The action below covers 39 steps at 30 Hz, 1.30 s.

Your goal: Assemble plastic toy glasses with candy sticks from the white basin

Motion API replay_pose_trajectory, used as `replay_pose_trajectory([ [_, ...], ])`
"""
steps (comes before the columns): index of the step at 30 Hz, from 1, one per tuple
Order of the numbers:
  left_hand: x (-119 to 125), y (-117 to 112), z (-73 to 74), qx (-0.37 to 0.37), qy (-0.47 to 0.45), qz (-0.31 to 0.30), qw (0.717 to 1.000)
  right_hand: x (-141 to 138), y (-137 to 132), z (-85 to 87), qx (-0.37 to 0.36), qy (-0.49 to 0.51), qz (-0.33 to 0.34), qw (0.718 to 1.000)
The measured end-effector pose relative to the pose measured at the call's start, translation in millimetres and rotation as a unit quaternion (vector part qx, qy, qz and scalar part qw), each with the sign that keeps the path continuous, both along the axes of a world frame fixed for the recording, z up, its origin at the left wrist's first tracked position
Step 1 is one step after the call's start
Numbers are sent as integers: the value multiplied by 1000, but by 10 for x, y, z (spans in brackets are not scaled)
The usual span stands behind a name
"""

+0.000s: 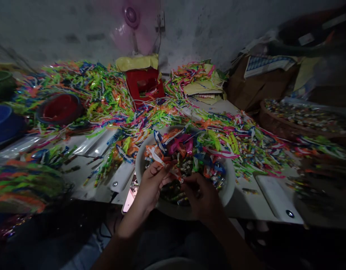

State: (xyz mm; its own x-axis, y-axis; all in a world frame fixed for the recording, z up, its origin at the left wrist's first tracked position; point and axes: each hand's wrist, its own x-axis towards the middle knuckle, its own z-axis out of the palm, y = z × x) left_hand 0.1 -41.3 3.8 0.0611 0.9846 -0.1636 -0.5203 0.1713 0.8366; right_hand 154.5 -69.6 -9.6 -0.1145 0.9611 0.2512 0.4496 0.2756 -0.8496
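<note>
Over a wide pale basin (229,183), both of my hands meet at one small orange-and-white plastic piece (157,155). My left hand (154,180) pinches it between thumb and fingers, with its white strip sticking out past the fingertips. The fingers of my right hand (202,193) close on the piece's near end, beside the left fingertips. Exactly what sits between the right fingertips is too dark and small to make out. Inside the basin lie colourful plastic pieces (186,144) with strips, and many small patterned tubes (173,191).
Heaps of bright plastic strips (96,86) cover the table's back. A red box (144,84), a pink fan (132,22) and a red-lined bowl (60,108) stand there. A phone (129,200) lies left of the basin; a brown basin (274,120) holds small pieces at right.
</note>
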Motion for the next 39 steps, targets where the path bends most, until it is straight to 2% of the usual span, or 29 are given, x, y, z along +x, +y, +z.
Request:
replay_pose_trajectory([
  [4,9,-19,-12,0,20,-6,1000,11,19,7,-28,-9,5,1000],
  [10,40,-75,-24,46,81,5,996,84,145,21,-168,79,117,976],
  [12,49,-87,-8,60,101,6,993,86,147,-11,-159,63,113,979],
  [15,84,-118,-1,60,97,-12,993,87,98,-88,-100,-15,43,994],
  [17,127,-156,-20,62,89,-22,994,93,64,-128,-63,-70,-8,996],
  [19,156,-192,-38,66,92,-18,993,94,55,-139,-39,-100,-28,994],
  [22,60,-180,10,75,117,40,989,71,87,-93,-38,-115,12,993],
  [24,-156,-98,103,77,168,99,978,46,116,-29,-52,-136,54,988],
  [26,-486,37,199,75,278,137,948,28,131,50,-53,-203,76,975],
  [27,-675,115,229,74,352,149,921,24,134,91,-54,-252,80,963],
  [29,-1054,271,221,56,510,171,841,21,137,171,-91,-351,95,927],
  [32,-1477,444,45,-2,712,121,692,5,156,267,-193,-426,125,875],
  [33,-1554,479,-33,5,749,104,654,-9,168,291,-208,-436,133,866],
  [34,-1595,504,-104,22,771,93,630,-27,183,311,-209,-443,140,861],
  [36,-1573,539,-197,87,774,98,619,-70,213,342,-189,-447,158,860],
  [39,-1334,629,-173,206,747,103,623,-135,250,364,-169,-447,182,859],
])
